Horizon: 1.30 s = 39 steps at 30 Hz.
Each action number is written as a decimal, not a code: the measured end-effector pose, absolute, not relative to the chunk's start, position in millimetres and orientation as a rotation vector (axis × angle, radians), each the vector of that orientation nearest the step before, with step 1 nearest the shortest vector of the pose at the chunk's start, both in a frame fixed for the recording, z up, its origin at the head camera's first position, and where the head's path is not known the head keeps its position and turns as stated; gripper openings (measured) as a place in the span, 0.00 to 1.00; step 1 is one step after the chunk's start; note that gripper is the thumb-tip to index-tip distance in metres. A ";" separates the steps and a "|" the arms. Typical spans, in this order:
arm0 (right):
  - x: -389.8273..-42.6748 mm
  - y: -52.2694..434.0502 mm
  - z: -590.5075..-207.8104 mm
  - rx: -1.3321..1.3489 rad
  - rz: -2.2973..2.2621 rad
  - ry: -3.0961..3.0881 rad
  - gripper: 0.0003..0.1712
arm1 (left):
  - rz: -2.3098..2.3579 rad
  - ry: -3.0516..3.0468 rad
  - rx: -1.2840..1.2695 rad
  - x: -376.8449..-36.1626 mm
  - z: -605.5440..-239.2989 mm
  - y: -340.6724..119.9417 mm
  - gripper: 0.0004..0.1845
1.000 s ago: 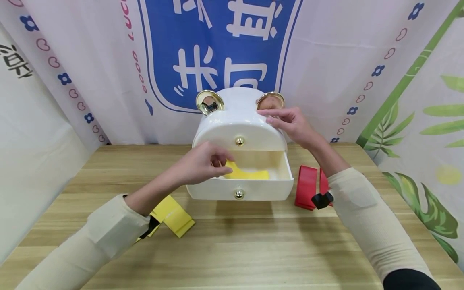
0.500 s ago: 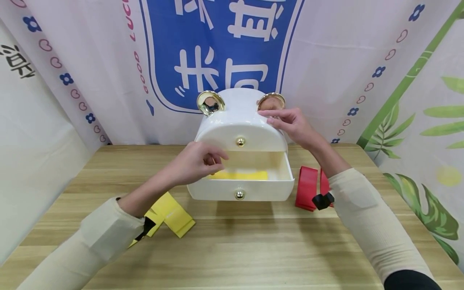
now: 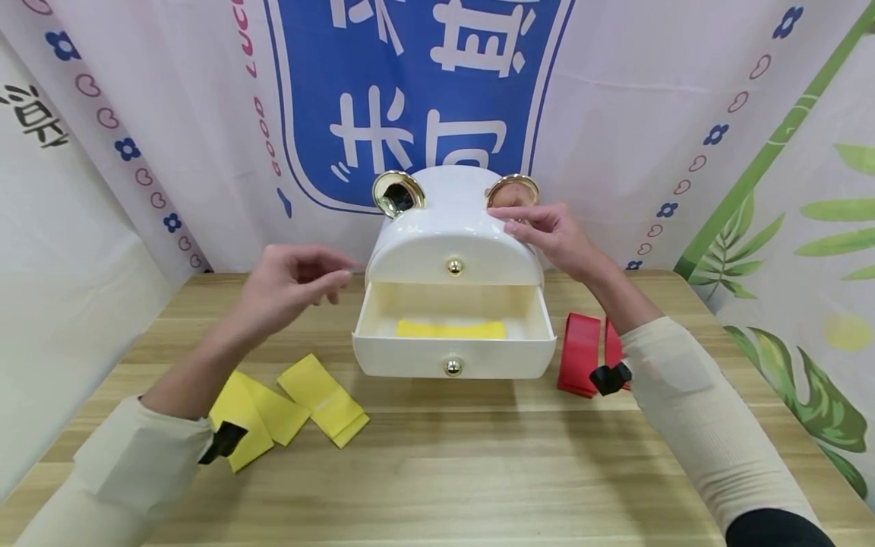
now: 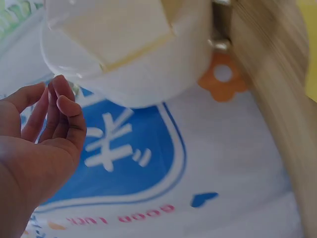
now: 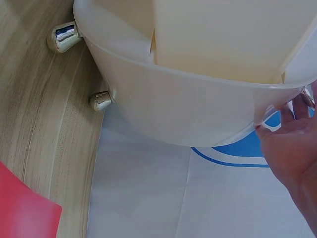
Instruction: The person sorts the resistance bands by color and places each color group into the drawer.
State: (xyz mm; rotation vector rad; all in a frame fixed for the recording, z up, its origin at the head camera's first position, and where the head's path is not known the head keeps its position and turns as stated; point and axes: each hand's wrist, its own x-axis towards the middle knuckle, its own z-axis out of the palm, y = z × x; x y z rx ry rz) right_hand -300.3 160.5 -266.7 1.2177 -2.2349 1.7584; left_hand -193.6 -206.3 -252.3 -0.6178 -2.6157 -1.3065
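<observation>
A white drawer box point(image 3: 451, 220) with gold ear-like rings and gold knobs stands at the back of the table. Its lower drawer point(image 3: 454, 357) is pulled out, and a flat yellow piece point(image 3: 451, 330) lies inside. To the left of the box, my left hand point(image 3: 287, 285) hovers in the air with loosely bent fingers and nothing between them; the left wrist view shows the same hand point(image 4: 49, 129) empty. My right hand point(image 3: 547, 232) rests its fingertips and thumb on the top right of the box, beside the right ear. In the right wrist view the fingertips point(image 5: 261, 130) touch the white shell.
Several folded yellow pieces point(image 3: 321, 399) lie on the table point(image 3: 437, 486), front left of the box. Red folded pieces point(image 3: 579, 353) lie to the right, partly behind my right wrist. A printed curtain point(image 3: 601, 137) hangs directly behind the box.
My left hand has let go of the yellow piece, which now lies flat in the drawer, and has moved out to the left. My right hand has stayed on the box.
</observation>
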 end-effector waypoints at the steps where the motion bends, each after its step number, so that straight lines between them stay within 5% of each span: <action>1: -300.2 160.6 -266.7 1.215 1.757 -2.236 0.17 | -1.315 -2.612 -0.584 -194.7 -254.2 -212.4 0.10; 12: -299.5 161.7 -268.0 1.198 1.742 -2.240 0.17 | -1.289 -2.710 -0.337 -213.9 -301.1 -256.0 0.11; 26: -299.1 160.7 -268.0 1.184 1.737 -2.264 0.17 | -0.950 -2.893 -0.620 -233.4 -358.0 -279.9 0.06; 39: -299.6 160.3 -267.2 1.196 1.724 -2.254 0.17 | -0.914 -3.075 -0.710 -231.2 -364.5 -289.4 0.02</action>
